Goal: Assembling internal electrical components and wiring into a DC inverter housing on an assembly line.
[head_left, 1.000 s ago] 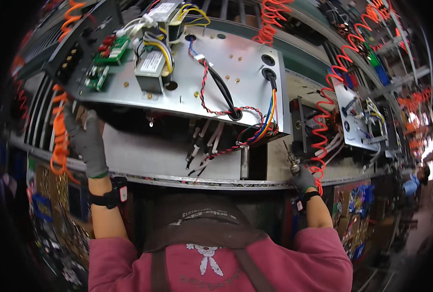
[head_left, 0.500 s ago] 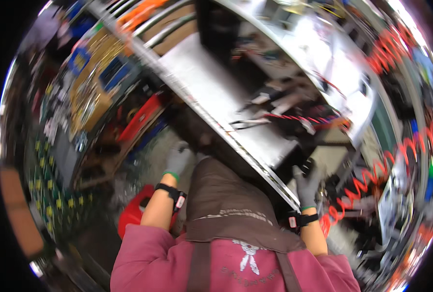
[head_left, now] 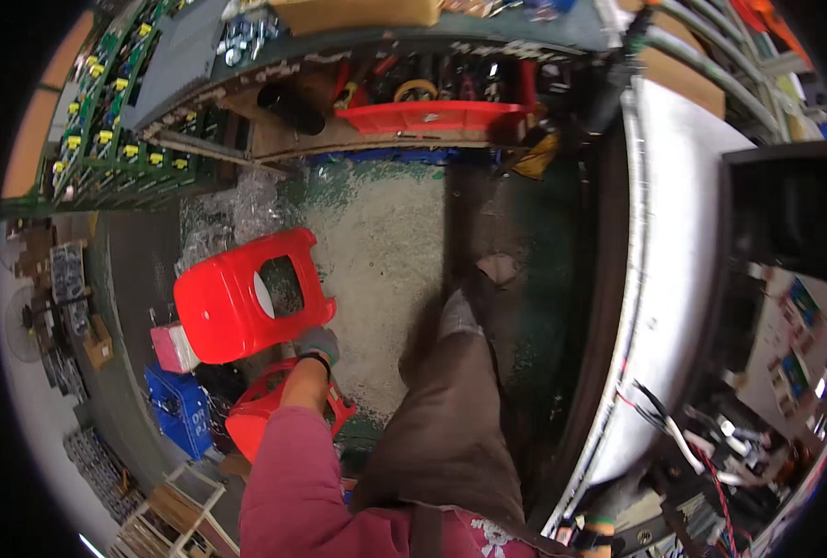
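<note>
My left hand (head_left: 318, 343), in a grey glove, is closed at the lower edge of a red plastic stool (head_left: 223, 302). The stool is tipped on its side, its seat facing left and its leg openings to the right. Some of my fingers are hidden against it. Below that hand and partly behind my forearm is a second red stool (head_left: 263, 414). At the bottom right edge, my right hand (head_left: 629, 511) shows only in part beyond a green cuff and black wristband. Its fingers cannot be made out, and it is close to the white-topped bench (head_left: 678, 251).
Ahead stands a workbench with a red tool bin (head_left: 432, 116) on its lower shelf. Green racks (head_left: 106, 121) are at the far left. A blue crate (head_left: 179, 409) sits left of the stools. Wires (head_left: 660, 414) hang over the white bench. Clear plastic bags (head_left: 246, 209) lie on the floor.
My view has turned left, toward the stools and workbench. My left hand has gone from above the floor to the red stool. The right hand has slipped to the picture's lower edge.
</note>
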Available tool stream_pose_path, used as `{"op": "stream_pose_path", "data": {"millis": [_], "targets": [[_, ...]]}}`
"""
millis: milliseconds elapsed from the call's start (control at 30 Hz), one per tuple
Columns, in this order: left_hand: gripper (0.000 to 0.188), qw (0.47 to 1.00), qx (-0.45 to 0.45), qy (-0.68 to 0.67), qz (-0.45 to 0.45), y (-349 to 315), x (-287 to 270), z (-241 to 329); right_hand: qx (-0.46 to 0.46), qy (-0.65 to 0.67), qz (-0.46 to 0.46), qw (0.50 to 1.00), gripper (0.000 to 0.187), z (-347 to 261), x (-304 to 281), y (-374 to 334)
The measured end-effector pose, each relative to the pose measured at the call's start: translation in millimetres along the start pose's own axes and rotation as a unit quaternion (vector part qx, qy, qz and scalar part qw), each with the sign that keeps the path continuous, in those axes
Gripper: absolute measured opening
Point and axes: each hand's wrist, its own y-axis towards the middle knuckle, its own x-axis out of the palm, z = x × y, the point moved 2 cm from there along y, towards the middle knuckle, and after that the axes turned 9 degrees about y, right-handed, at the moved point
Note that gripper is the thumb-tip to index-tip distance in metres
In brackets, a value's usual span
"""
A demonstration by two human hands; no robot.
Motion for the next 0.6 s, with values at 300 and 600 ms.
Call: {"op": "stream_pose_path", "data": {"millis": [300,600], "targets": [[0.045,0.987,-0.139,-0.06,0.059,141,45,-103,-0.067,-0.047,0.012,0.997,0.041,73,54,27],[0.072,0.217,-0.209,-0.94,0.163,170,75,-78,-0.113,-0.069,0.042,0.99,0.042,13,22,53]]}}
